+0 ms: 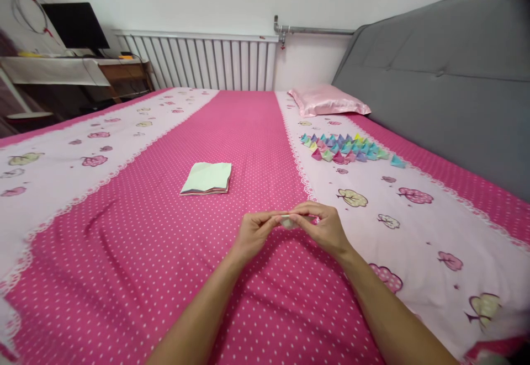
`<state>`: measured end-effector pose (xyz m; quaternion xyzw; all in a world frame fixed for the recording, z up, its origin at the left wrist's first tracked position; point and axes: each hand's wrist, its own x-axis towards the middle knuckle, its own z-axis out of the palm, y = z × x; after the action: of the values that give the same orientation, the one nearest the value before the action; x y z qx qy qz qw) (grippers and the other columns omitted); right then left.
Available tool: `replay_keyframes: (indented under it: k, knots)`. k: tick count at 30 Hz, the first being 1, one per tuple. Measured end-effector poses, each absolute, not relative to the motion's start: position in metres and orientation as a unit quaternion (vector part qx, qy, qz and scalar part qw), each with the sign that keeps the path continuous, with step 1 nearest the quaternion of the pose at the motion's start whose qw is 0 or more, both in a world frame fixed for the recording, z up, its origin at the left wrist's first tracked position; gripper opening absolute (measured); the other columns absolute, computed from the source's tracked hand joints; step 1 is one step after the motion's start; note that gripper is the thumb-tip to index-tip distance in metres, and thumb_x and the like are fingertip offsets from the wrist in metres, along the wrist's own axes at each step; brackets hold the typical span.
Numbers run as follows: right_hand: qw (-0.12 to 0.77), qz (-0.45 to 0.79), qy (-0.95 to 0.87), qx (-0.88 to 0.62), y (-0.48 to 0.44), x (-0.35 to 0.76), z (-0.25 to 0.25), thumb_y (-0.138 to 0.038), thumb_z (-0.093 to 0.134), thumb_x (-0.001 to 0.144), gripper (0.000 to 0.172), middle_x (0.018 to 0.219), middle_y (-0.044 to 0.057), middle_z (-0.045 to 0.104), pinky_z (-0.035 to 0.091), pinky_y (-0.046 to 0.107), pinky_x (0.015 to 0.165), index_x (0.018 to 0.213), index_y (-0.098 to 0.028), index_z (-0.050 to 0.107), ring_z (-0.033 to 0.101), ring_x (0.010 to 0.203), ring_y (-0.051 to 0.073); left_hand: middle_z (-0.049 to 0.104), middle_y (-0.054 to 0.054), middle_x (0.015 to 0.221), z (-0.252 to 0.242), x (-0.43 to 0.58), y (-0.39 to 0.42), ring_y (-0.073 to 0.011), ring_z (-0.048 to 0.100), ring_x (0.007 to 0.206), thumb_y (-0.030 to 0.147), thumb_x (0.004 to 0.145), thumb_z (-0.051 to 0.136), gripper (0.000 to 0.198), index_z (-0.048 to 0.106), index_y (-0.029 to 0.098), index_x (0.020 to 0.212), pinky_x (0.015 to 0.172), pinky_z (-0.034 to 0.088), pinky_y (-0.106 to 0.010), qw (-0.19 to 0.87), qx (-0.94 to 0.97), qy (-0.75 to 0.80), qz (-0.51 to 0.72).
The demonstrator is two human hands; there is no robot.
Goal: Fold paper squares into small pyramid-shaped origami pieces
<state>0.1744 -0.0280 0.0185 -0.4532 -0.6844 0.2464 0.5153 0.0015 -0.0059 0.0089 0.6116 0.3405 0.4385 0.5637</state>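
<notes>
Between my two hands is a small piece of pale green folded paper (289,222), mostly covered by the fingers. My left hand (257,232) pinches its left side between thumb and fingers. On the other side my right hand (321,226) grips it the same way, and the fingertips of both hands nearly meet along its top. A stack of square paper sheets (208,178), pale green on top, lies ahead and to the left on the bed. Farther off to the right, several small folded paper boats (345,147) in many colours stand in rows.
The bed has a pink dotted sheet (244,127) with printed white bands. A pink pillow (327,100) lies at the far right, by a grey headboard (447,72). Beyond the bed are a white radiator (202,61) and a desk (62,72) with a monitor (77,25).
</notes>
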Motion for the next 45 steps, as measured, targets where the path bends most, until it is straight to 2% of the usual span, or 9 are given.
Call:
replay_keyframes:
  k: [13,21,26,35,45]
  knots:
    - [0.502,0.21,-0.716,-0.437,-0.03,0.1714,0.0172,-0.023,0.061,0.077,0.009,0.073,0.005,0.068,0.05,0.026,0.058,0.074,-0.019,0.069,0.062,0.068,0.016,0.072,-0.008,0.087,0.0137,-0.0003,-0.0075,-0.0188,0.066,0.08,0.032,0.074,0.063,0.022,0.072,0.018,0.089,0.075,0.05,-0.029,0.547,0.623,0.372,0.418]
    - [0.48,0.101,-0.764,-0.419,-0.0287,0.1703,0.0149,-0.019,0.061,0.075,0.007,0.068,0.003,0.067,0.048,0.027,0.061,0.071,-0.02,0.066,0.06,0.064,0.015,0.072,-0.006,0.074,0.0106,-0.0042,-0.0083,-0.016,0.063,0.065,0.03,0.076,0.06,0.018,0.073,0.018,0.08,0.061,0.048,-0.026,0.377,0.733,0.386,0.414]
    - [0.477,0.088,-0.769,-0.416,-0.0304,0.169,0.0155,-0.017,0.062,0.074,0.005,0.07,0.003,0.067,0.048,0.028,0.061,0.073,-0.02,0.066,0.059,0.065,0.015,0.072,-0.005,0.075,0.0124,-0.0042,-0.0106,-0.0145,0.063,0.065,0.024,0.079,0.056,0.016,0.071,0.019,0.08,0.058,0.047,-0.024,0.336,0.761,0.362,0.422]
    - [0.504,0.101,-0.742,-0.431,-0.0286,0.1733,0.0173,-0.016,0.06,0.072,0.007,0.071,0.003,0.066,0.05,0.029,0.062,0.074,-0.02,0.065,0.06,0.068,0.017,0.072,-0.005,0.075,0.0138,-0.004,-0.0101,-0.015,0.063,0.066,0.023,0.077,0.058,0.014,0.071,0.019,0.081,0.061,0.047,-0.025,0.344,0.736,0.366,0.454]
    - [0.484,0.104,-0.768,-0.406,-0.0293,0.1717,0.016,-0.017,0.062,0.074,0.006,0.07,0.003,0.068,0.048,0.03,0.062,0.073,-0.021,0.067,0.06,0.066,0.016,0.07,-0.004,0.074,0.0103,0.0015,-0.0137,-0.0151,0.063,0.069,0.02,0.072,0.058,0.012,0.068,0.018,0.077,0.067,0.049,-0.026,0.346,0.73,0.389,0.442]
